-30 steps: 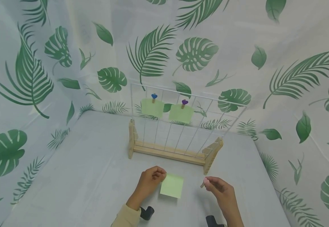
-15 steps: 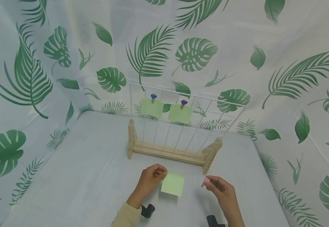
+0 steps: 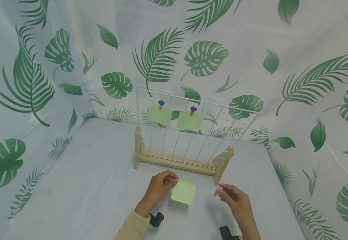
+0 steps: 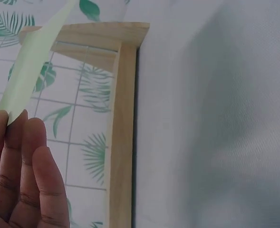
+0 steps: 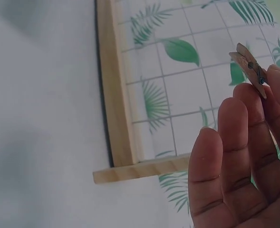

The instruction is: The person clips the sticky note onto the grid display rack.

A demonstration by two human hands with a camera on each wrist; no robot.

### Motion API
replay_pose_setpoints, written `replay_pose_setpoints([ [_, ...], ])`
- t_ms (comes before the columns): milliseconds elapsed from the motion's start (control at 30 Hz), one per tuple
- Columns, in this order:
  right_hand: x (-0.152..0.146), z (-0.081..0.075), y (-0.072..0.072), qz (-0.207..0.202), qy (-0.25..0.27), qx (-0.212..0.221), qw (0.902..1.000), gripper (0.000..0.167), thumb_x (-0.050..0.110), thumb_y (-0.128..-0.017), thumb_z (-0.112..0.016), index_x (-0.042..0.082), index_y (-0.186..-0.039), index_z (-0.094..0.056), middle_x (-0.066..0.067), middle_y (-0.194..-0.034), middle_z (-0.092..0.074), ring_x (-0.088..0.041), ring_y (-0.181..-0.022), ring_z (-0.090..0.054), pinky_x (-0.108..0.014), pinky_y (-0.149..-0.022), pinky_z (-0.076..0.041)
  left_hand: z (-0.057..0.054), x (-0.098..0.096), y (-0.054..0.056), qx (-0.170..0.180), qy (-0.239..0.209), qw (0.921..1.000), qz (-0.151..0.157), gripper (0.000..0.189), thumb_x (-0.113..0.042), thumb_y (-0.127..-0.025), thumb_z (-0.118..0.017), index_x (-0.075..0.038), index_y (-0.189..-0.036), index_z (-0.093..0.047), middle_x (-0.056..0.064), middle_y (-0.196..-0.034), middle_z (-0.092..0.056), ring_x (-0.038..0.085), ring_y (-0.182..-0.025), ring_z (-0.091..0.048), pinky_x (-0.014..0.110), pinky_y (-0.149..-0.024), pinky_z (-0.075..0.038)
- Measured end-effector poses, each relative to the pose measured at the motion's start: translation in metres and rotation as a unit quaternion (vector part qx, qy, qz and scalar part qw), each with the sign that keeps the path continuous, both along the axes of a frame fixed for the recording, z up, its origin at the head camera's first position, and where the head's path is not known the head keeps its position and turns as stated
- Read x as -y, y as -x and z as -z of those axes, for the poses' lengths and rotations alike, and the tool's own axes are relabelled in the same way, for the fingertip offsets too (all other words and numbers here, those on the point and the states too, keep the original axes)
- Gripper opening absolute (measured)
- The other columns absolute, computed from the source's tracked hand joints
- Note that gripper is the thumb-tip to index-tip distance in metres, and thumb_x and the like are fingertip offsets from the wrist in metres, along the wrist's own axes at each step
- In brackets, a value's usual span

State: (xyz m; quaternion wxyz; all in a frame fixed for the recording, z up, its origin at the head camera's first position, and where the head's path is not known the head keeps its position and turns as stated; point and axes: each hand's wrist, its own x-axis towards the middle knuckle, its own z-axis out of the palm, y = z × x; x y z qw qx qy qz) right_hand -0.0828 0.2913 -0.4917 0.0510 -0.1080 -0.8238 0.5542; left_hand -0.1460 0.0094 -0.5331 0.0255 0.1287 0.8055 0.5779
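My left hand (image 3: 161,186) pinches a pale green sticky note (image 3: 183,191) by its upper left corner, above the table in front of the rack. In the left wrist view the note (image 4: 29,66) stands edge-on between thumb and fingertips. To the right, my right hand (image 3: 239,202) holds a small wooden clothespin (image 3: 216,191) with a pink top. The right wrist view has this clothespin (image 5: 251,69) between thumb and index finger, its pink part hidden. A white wire grid rack (image 3: 188,145) stands behind both hands. Two green notes (image 3: 159,115) hang on it from clothespins with blue and purple hearts.
The rack's wooden base (image 3: 176,162) has an upright at each end, the right one (image 3: 224,163) just behind my right hand. A white table surface (image 3: 96,183) lies beneath. Leaf-printed sheets (image 3: 162,50) rise behind and at both sides.
The left hand has moved slightly up and right with the sticky note, closer to the rack. The right hand has risen slightly with the clothespin. The head view has shifted a little.
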Motion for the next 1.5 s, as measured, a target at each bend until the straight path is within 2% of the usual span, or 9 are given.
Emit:
replay_pose_setpoints([
  [200,-0.002,-0.005,0.001,0.000,-0.016,-0.014,0.9998,0.028,0.012,-0.102,-0.077,-0.007,-0.123,-0.073,-0.013,-0.110,-0.079,-0.003,-0.090,-0.071,-0.021,-0.079,-0.059,-0.002,-0.002,0.000,-0.008,-0.009,0.9998,0.014,0.007,-0.013,-0.104,-0.073,-0.008,-0.105,-0.077,-0.004,-0.091,-0.074,0.006,-0.082,-0.063,0.022,-0.076,-0.054],
  [633,-0.002,-0.017,0.004,-0.002,-0.037,-0.002,0.9993,0.028,0.012,-0.104,-0.075,-0.006,-0.126,-0.072,-0.016,-0.115,-0.078,-0.001,-0.092,-0.069,-0.019,-0.080,-0.058,-0.009,-0.007,0.007,-0.032,0.002,0.9991,0.026,0.008,-0.014,-0.106,-0.071,-0.009,-0.107,-0.077,-0.004,-0.093,-0.075,0.010,-0.087,-0.068,0.027,-0.083,-0.057],
  [1067,-0.002,-0.025,0.007,-0.029,-0.068,-0.056,0.9957,0.023,0.008,-0.104,-0.074,-0.005,-0.123,-0.074,-0.016,-0.110,-0.078,-0.004,-0.087,-0.069,-0.019,-0.078,-0.058,-0.013,-0.010,0.007,-0.048,0.007,0.9987,0.015,0.010,-0.019,-0.106,-0.072,-0.011,-0.106,-0.077,-0.004,-0.093,-0.075,0.011,-0.086,-0.068,0.027,-0.081,-0.057],
  [1267,-0.003,-0.029,0.010,-0.036,-0.084,-0.081,0.9925,0.021,0.008,-0.104,-0.073,-0.006,-0.121,-0.074,-0.012,-0.103,-0.078,-0.005,-0.086,-0.069,-0.020,-0.076,-0.057,-0.016,-0.010,0.007,-0.059,0.000,0.9982,0.013,0.009,-0.018,-0.106,-0.072,-0.011,-0.106,-0.077,-0.003,-0.093,-0.075,0.010,-0.085,-0.068,0.028,-0.080,-0.057],
  [1500,-0.002,-0.034,0.012,-0.031,-0.075,-0.099,0.9918,0.021,0.005,-0.104,-0.073,-0.007,-0.120,-0.074,-0.014,-0.103,-0.078,-0.004,-0.085,-0.068,-0.019,-0.075,-0.057,-0.019,-0.011,0.006,-0.059,-0.006,0.9981,0.013,0.007,-0.018,-0.106,-0.072,-0.013,-0.107,-0.077,-0.005,-0.093,-0.075,0.009,-0.085,-0.068,0.028,-0.080,-0.057],
])
